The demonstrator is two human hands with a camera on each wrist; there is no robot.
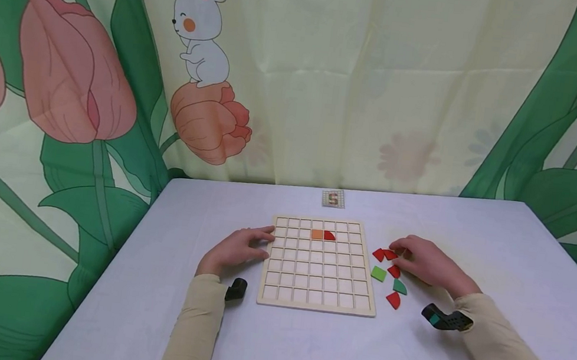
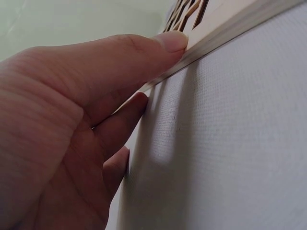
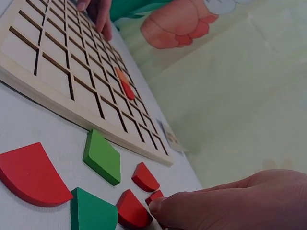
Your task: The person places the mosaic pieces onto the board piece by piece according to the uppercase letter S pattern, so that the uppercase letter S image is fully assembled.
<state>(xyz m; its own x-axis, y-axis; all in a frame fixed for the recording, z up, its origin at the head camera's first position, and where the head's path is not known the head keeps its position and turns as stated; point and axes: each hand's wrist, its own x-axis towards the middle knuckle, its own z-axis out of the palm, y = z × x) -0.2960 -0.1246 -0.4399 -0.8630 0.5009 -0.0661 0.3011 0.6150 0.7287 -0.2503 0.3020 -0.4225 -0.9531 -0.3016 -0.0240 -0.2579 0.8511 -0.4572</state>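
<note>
Probably light and stiff to handle, much like thin painted wood: unyielding under a squeeze, hard to break, perhaps slightly slippery on the smooth faces. Best taken by the opposite edges, between thumb and fingertip. In looks, a small flat red wedge (image 1: 389, 255), partly hidden, apparently cut like the nearby red quarter-circle (image 1: 393, 300). On or just over the white tabletop (image 1: 269, 350), right of the gridded wooden board (image 1: 316, 267), near a light green piece (image 1: 378, 274) and a dark green piece (image 1: 400, 286). At the wedge, a right hand (image 1: 425, 264) with fingers bent in; impossible to tell whether pinching or only touching. At the board's left edge, a left hand (image 1: 235, 247) with fingers extended, touching the rim without curling round.
</note>
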